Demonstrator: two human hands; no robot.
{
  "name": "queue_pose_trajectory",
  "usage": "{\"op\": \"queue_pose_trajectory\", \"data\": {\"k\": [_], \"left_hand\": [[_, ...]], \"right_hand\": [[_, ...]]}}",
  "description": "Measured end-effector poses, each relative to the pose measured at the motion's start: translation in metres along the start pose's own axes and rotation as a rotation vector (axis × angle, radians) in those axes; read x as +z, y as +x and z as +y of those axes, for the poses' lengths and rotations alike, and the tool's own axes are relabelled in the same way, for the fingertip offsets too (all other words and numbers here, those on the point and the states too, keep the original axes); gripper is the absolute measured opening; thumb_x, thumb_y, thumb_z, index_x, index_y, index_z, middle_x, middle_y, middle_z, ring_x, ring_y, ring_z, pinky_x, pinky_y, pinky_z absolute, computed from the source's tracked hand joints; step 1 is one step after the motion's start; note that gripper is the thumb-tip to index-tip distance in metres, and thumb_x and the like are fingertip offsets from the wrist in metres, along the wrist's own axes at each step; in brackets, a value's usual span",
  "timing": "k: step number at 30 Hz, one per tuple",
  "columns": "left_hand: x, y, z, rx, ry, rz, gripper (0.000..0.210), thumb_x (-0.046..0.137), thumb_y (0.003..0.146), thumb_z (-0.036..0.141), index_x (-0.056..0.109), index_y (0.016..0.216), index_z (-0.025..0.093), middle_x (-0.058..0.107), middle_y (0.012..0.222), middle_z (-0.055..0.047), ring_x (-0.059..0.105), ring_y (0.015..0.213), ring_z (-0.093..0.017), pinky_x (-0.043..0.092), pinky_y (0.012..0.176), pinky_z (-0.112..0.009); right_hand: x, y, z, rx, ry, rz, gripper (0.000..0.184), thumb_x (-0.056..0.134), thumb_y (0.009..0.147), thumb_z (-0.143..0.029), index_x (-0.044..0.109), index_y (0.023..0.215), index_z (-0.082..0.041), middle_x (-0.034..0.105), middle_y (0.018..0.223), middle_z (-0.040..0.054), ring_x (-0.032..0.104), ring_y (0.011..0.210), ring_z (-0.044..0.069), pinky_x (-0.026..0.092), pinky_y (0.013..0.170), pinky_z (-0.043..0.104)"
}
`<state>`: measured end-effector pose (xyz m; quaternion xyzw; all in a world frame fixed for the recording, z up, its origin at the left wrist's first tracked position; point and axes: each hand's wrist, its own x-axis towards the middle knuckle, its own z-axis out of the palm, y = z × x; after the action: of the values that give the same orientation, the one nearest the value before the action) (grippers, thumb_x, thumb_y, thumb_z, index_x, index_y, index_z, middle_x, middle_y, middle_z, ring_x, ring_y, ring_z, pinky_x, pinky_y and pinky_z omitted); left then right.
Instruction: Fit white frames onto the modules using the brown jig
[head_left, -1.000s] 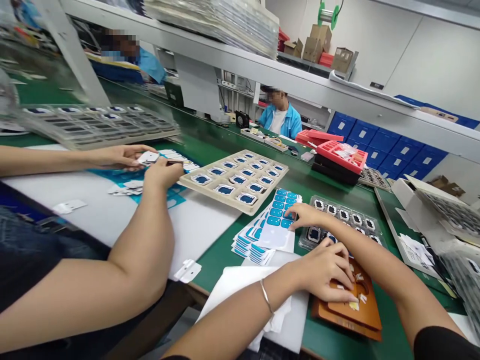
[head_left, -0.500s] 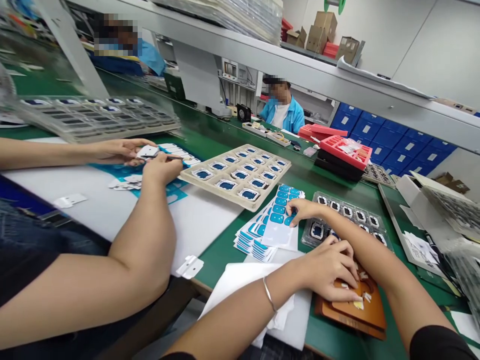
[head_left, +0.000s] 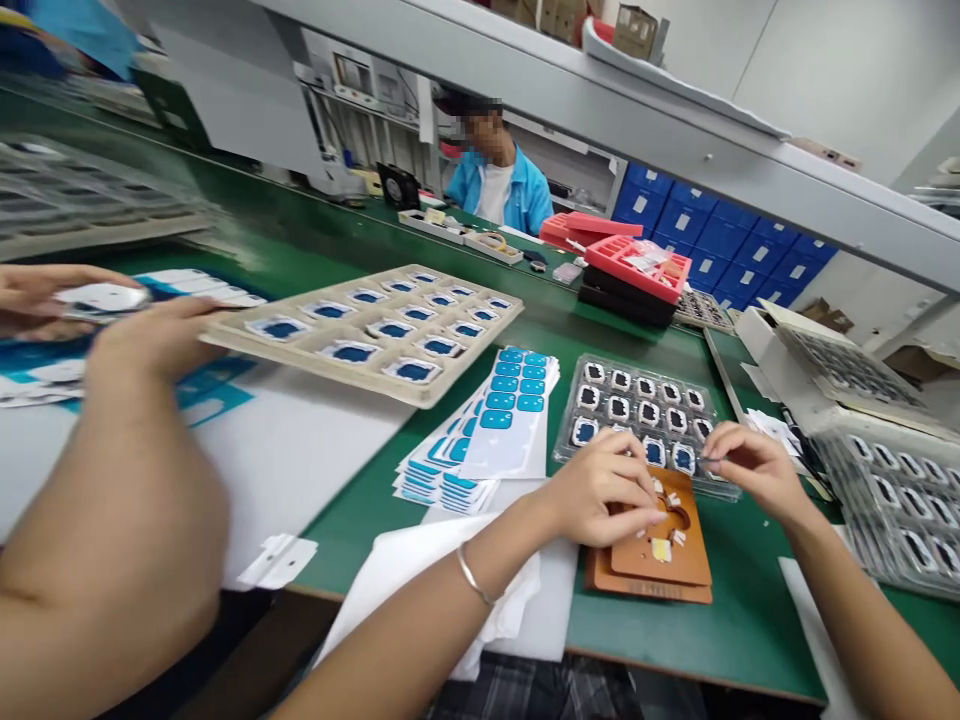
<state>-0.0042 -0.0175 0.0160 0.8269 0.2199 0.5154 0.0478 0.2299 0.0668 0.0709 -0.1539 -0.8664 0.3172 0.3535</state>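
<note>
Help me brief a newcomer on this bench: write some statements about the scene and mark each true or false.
1. The left hand is on the brown block. True.
2. The right hand is over the beige tray. False: it is at the clear tray.
3. The bracelet is on the right wrist. False: it is on the left.
4. The sheets with blue stickers lie between the beige tray and the clear tray. True.
5. The person facing across the bench wears a red jacket. False: the jacket is blue.
</note>
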Motion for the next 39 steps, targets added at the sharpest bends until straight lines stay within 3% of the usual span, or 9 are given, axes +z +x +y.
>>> {"op": "queue_pose_trajectory", "data": {"k": [5,13,19,22,25,27,30,34,39], "left_hand": [[-0.006,0.002,-0.004,-0.012,0.078,0.082,0.026,0.055,0.092,0.017,0.070,0.072,0.018,0.074,0.074,0.000,0.051,0.081,-0.018,0.040,0.077,-0.035],[-0.004,0.000,-0.002,-0.091,0.058,-0.106,0.025,0.057,0.092,0.028,0.073,0.074,0.020,0.074,0.078,-0.002,0.052,0.086,-0.020,0.041,0.080,-0.037],[-0.007,0.000,0.000,-0.104,0.016,-0.223,0.016,0.059,0.089,0.025,0.075,0.086,0.021,0.075,0.093,-0.003,0.053,0.096,-0.022,0.041,0.086,-0.039],[-0.007,0.000,0.001,-0.116,-0.004,-0.273,0.016,0.060,0.089,0.028,0.074,0.091,0.021,0.075,0.097,-0.004,0.053,0.101,-0.023,0.041,0.091,-0.040],[-0.007,-0.002,0.002,-0.119,-0.022,-0.324,0.018,0.060,0.090,0.032,0.074,0.093,0.021,0.074,0.102,-0.004,0.053,0.105,-0.024,0.041,0.093,-0.041],[-0.007,-0.002,0.002,-0.114,-0.029,-0.332,0.018,0.061,0.089,0.033,0.074,0.092,0.022,0.074,0.102,-0.004,0.053,0.106,-0.024,0.040,0.093,-0.042],[-0.007,-0.003,0.003,-0.122,-0.028,-0.340,0.019,0.062,0.088,0.036,0.074,0.093,0.021,0.074,0.102,-0.004,0.053,0.105,-0.025,0.040,0.092,-0.042],[-0.007,-0.002,0.004,-0.155,-0.029,-0.359,0.021,0.064,0.086,0.038,0.073,0.095,0.022,0.074,0.104,-0.004,0.053,0.106,-0.026,0.039,0.092,-0.042],[-0.006,-0.003,0.004,-0.158,-0.018,-0.376,0.025,0.065,0.085,0.041,0.072,0.100,0.023,0.073,0.107,-0.004,0.052,0.108,-0.026,0.037,0.093,-0.043]], "right_hand": [[0.023,-0.035,-0.007,-0.203,-0.204,-0.156,0.018,0.055,0.093,-0.010,0.067,0.100,-0.022,0.072,0.095,0.0056,0.065,0.087,0.018,0.051,0.081,0.038],[0.041,-0.041,-0.009,-0.279,-0.394,-0.260,0.026,0.047,0.092,-0.009,0.065,0.106,-0.021,0.072,0.106,0.0044,0.055,0.100,0.022,0.048,0.087,0.042],[0.039,-0.040,-0.001,-0.262,-0.340,-0.275,0.030,0.044,0.095,-0.010,0.068,0.104,-0.025,0.073,0.107,0.0018,0.053,0.111,0.022,0.046,0.093,0.043],[0.021,-0.037,0.018,-0.138,-0.301,-0.160,0.030,0.043,0.095,-0.013,0.070,0.097,-0.025,0.074,0.102,0.0019,0.056,0.107,0.022,0.048,0.093,0.042],[-0.005,-0.037,0.050,0.158,-0.570,0.078,0.029,0.042,0.094,-0.019,0.071,0.098,-0.024,0.073,0.103,0.0055,0.057,0.103,0.026,0.047,0.090,0.047],[-0.019,-0.040,0.070,0.278,-0.679,0.124,0.029,0.044,0.093,-0.023,0.070,0.105,-0.021,0.072,0.104,0.0102,0.054,0.105,0.032,0.043,0.089,0.053],[-0.028,-0.045,0.089,0.318,-0.682,0.063,0.027,0.051,0.091,-0.028,0.071,0.107,-0.020,0.073,0.105,0.0123,0.049,0.112,0.037,0.037,0.092,0.059],[-0.028,-0.041,0.099,0.322,-0.601,0.027,0.024,0.056,0.089,-0.034,0.072,0.104,-0.023,0.073,0.101,0.0113,0.051,0.113,0.034,0.035,0.097,0.057],[-0.036,-0.033,0.113,0.365,-0.412,0.193,0.035,0.063,0.082,-0.054,0.072,0.092,-0.022,0.070,0.091,0.0107,0.058,0.097,0.029,0.048,0.085,0.047]]}}
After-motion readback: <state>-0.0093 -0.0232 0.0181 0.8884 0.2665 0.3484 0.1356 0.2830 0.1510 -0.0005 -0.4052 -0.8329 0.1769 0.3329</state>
